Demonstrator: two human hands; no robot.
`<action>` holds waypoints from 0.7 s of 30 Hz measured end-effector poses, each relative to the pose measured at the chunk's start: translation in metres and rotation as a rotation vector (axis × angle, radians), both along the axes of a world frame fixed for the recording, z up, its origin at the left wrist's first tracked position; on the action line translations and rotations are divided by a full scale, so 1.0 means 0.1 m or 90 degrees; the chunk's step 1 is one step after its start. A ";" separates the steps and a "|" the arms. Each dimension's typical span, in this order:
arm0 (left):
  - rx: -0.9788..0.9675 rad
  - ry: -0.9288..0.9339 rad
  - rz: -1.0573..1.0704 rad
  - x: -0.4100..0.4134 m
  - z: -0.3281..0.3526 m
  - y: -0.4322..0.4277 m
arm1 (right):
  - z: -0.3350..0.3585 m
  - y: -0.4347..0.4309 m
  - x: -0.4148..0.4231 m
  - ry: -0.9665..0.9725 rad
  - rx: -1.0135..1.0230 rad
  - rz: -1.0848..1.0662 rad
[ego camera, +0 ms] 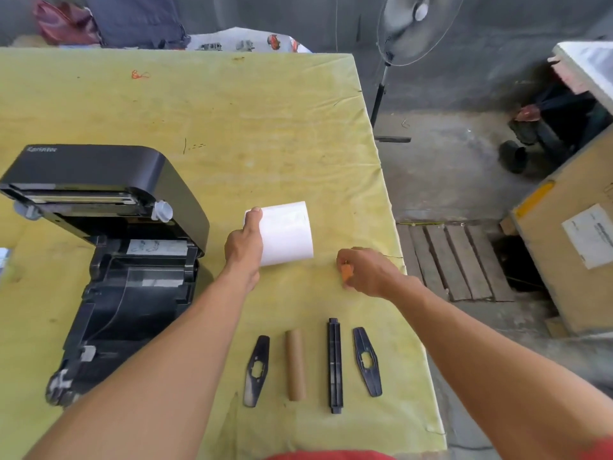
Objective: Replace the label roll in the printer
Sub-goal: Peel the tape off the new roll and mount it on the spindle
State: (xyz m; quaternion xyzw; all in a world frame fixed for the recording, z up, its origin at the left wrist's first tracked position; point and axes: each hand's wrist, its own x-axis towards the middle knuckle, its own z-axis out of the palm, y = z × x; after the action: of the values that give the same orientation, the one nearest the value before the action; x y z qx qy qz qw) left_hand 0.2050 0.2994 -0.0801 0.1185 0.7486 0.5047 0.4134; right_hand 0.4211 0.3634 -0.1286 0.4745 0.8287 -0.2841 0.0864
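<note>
A black label printer (109, 254) sits at the left of the yellow table with its lid raised and its roll bay bare. My left hand (243, 247) grips the left end of a white label roll (288, 234) lying on the cloth at mid-table. To the right, my right hand (368, 272) pinches a small orange object (346, 272) just above the cloth. Near the front edge lie a brown cardboard core (295, 365), a black spindle bar (334, 365) and two black roll guides (257, 370) (367, 361), side by side.
The yellow cloth-covered table (232, 127) ends at its right edge close to my right hand. Beyond it are a concrete floor, a standing fan (411, 31), a wooden pallet (454, 260) and a large cardboard box (577, 247). Bags lie behind the table's far edge.
</note>
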 end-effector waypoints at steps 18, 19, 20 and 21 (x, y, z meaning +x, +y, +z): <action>0.035 -0.001 -0.085 0.13 0.34 -0.49 | 0.76 -0.67 -0.49 0.479 -0.342 -0.334; 0.041 -0.006 -0.099 0.12 0.40 -0.55 | 0.78 -0.75 -0.53 0.517 -0.337 -0.361; 0.054 -0.018 -0.112 0.09 0.43 -0.61 | 0.80 -0.83 -0.56 0.550 -0.332 -0.389; 0.072 -0.043 -0.126 0.06 0.47 -0.68 | 0.82 -0.92 -0.58 0.576 -0.328 -0.414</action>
State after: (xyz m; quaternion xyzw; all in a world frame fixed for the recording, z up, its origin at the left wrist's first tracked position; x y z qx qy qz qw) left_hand 0.2113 0.2316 -0.0336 0.1977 0.6894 0.5065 0.4786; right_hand 0.3626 0.2719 -0.0463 0.4992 0.5005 -0.6606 -0.2528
